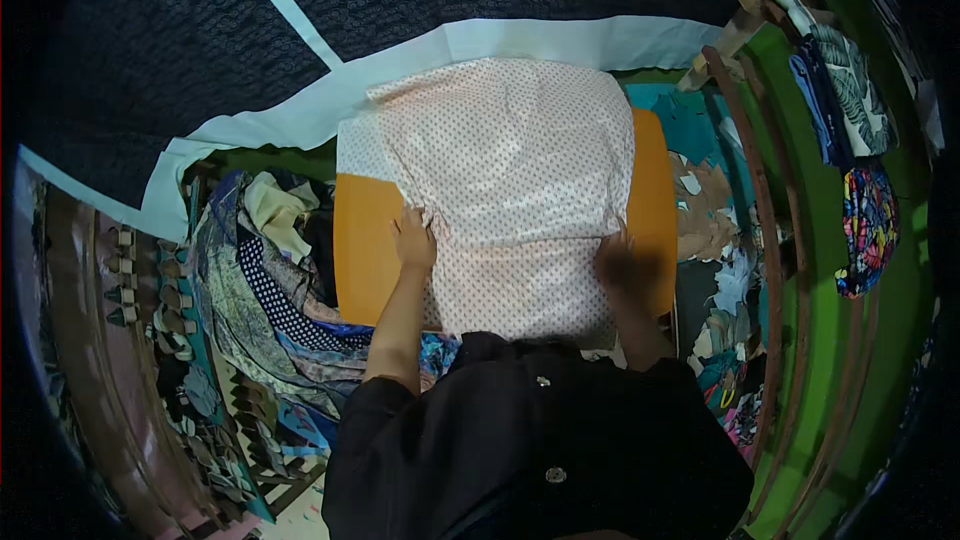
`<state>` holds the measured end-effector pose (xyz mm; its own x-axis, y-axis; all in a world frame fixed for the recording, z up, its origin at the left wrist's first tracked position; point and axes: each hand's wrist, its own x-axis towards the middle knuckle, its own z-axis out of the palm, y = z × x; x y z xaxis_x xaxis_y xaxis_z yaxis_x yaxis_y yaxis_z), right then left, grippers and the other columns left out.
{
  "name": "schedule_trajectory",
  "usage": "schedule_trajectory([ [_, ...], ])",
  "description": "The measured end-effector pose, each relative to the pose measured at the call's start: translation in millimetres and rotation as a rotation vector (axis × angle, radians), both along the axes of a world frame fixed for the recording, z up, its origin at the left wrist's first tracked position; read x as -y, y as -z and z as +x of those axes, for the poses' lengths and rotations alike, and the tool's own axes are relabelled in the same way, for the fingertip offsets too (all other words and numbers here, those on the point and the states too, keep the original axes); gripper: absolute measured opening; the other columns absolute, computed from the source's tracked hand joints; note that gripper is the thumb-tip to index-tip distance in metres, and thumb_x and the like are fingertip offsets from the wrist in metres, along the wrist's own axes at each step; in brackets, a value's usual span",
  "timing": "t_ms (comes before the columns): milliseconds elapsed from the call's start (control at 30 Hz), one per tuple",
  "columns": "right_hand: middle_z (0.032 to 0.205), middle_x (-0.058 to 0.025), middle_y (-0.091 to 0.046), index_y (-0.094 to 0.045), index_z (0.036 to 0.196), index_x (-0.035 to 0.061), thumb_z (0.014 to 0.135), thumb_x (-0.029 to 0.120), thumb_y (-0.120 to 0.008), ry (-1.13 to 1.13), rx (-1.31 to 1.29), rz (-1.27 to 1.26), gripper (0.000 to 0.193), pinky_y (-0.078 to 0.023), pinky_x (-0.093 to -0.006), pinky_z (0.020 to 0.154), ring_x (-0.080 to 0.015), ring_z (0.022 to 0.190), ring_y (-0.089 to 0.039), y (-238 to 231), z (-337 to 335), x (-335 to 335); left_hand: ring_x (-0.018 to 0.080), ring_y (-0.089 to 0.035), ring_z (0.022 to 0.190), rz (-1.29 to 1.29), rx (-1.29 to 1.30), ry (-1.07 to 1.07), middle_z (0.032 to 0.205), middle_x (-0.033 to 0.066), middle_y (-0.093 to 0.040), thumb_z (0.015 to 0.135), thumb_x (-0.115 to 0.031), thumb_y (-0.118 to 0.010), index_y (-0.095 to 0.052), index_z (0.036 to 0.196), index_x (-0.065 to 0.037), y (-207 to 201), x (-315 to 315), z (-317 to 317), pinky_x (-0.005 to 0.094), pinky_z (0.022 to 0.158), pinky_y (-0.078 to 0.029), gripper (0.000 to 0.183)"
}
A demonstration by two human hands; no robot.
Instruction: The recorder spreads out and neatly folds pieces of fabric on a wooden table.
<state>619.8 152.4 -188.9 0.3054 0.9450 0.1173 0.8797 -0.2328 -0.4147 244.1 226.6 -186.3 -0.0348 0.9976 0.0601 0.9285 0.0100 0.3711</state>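
Note:
A pale pinkish-white cloth with a small dark repeating print (515, 155) covers most of an orange board (365, 240). Its near part hangs toward my body, and a crease runs across it between my hands. My left hand (414, 238) grips the cloth's left edge, where the fabric is gathered into wrinkles. At the right edge, level with the crease, my right hand (622, 252) pinches the cloth; its fingers are partly in shadow and blurred. A lighter patch of fabric (362, 148) shows beneath the cloth at the board's upper left.
Crumpled patterned fabrics (275, 290) lie left of the board. Torn-looking scraps (708, 210) lie to its right. A wooden rack with small pegs (125, 270) stands at far left. Folded garments (850, 90) and a colourful bundle (868, 232) hang at right. A dark curtain with white border (520, 35) spans the back.

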Motion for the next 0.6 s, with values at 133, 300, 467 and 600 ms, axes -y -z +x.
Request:
schedule_trajectory([
  [133, 0.129, -0.0132, -0.04, -0.047, 0.105, -0.0026, 0.083, 0.012, -0.043, -0.028, 0.084, -0.008, 0.026, -0.026, -0.05, 0.102, -0.031, 0.12, -0.037, -0.4, 2.8, -44.6, 0.0301, -0.04, 0.117, -0.03, 0.046, -0.027, 0.118, 0.0157, -0.047, 0.082, -0.011, -0.047, -0.045, 0.109, -0.006, -7.4, -46.0, 3.4, 0.0514, 0.104, -0.015, 0.027],
  [300, 0.106, -0.0201, -0.053, -0.05, 0.107, -0.0002, 0.084, 0.014, -0.045, -0.054, 0.184, 0.084, 0.028, -0.038, -0.045, 0.089, -0.0383, 0.101, -0.05, -20.3, 9.4, -51.6, 0.0314, -0.051, 0.101, 0.099, 0.165, -0.055, 0.105, 0.0147, -0.054, 0.089, -0.014, -0.042, -0.047, 0.105, -0.005, -21.3, -72.7, -2.9, 0.0505, 0.097, -0.027, 0.02],
  [467, 0.089, -0.0206, -0.057, -0.051, 0.099, 0.0028, 0.08, 0.01, -0.05, 0.16, -0.417, 0.202, 0.02, -0.041, -0.0407, 0.076, -0.0361, 0.087, -0.055, -39.4, 70.4, -108.9, 0.0185, -0.053, 0.085, -0.01, 1.452, -0.463, 0.101, 0.0023, -0.053, 0.092, -0.022, -0.042, -0.046, 0.109, -0.014, -59.5, -170.7, -55.0, 0.0377, 0.069, -0.047, 0.019],
  [600, 0.088, -0.0218, -0.056, -0.048, 0.095, 0.0006, 0.083, 0.013, -0.051, 0.158, -0.321, 0.43, 0.018, -0.042, -0.0422, 0.072, -0.0381, 0.085, -0.054, -119.7, 101.6, -171.4, 0.0216, -0.051, 0.096, -0.085, 1.805, -0.26, 0.105, 0.0015, -0.051, 0.092, -0.021, -0.041, -0.044, 0.11, -0.016, -151.0, -222.3, -49.9, 0.0406, 0.075, -0.049, 0.019],
])
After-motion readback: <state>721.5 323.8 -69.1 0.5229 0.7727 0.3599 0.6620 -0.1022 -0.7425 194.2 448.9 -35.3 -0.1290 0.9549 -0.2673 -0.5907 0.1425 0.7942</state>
